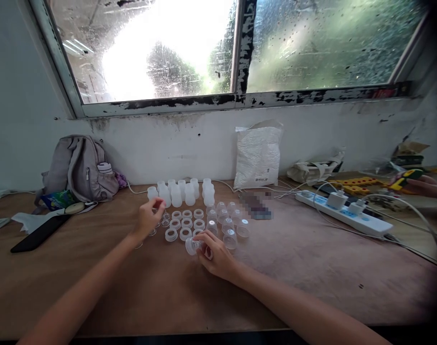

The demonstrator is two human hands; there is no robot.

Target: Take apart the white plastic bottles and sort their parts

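Note:
My right hand [216, 254] is closed on a clear bottle nipple [191, 246] with a round flange, held low over the table in front of the rings. My left hand [149, 216] has its fingertips pinched together above several small clear round pieces [165, 220]; whether anything is between them I cannot make out. White translucent screw rings [186, 223] lie in rows between my hands. To their right stand clear dome caps [230, 238], upside down. Frosted white bottles [176, 196] are lined up behind the rings.
A grey backpack [77, 167] leans on the wall at left, near a black phone-like slab [40, 235]. A white plastic package [257, 155] stands behind. At right lie a power strip [344, 213] with cables and another person's hand [421, 184] holding a yellow-black tool [406, 179].

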